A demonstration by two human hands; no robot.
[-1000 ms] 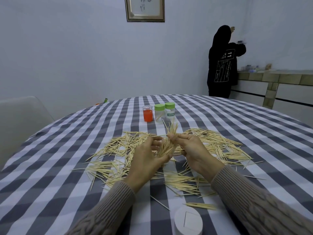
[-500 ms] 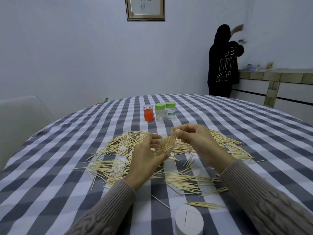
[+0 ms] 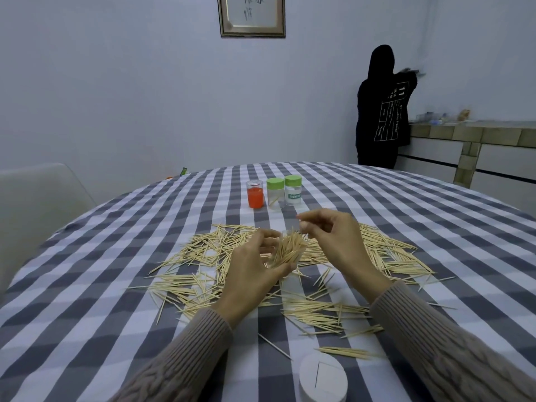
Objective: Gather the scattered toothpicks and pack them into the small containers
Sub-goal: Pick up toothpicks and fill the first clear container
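Single head-worn wide-angle view, looking forward and down across the checked table (image 3: 406, 227) from its near edge (both hands close below), toward the far wall (image 3: 145, 82); no second view.

Right green-lidded jar (image 3: 293, 190): label reads "TOOTHPICK". Back of person's black top (image 3: 385, 117): number "11".

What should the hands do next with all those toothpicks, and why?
Probably the right hand should tap the bundle of toothpicks level, since the left hand grips it with the tips fanned out unevenly. Many loose toothpicks lie on the tablecloth, so neatening first would likely make packing easier.
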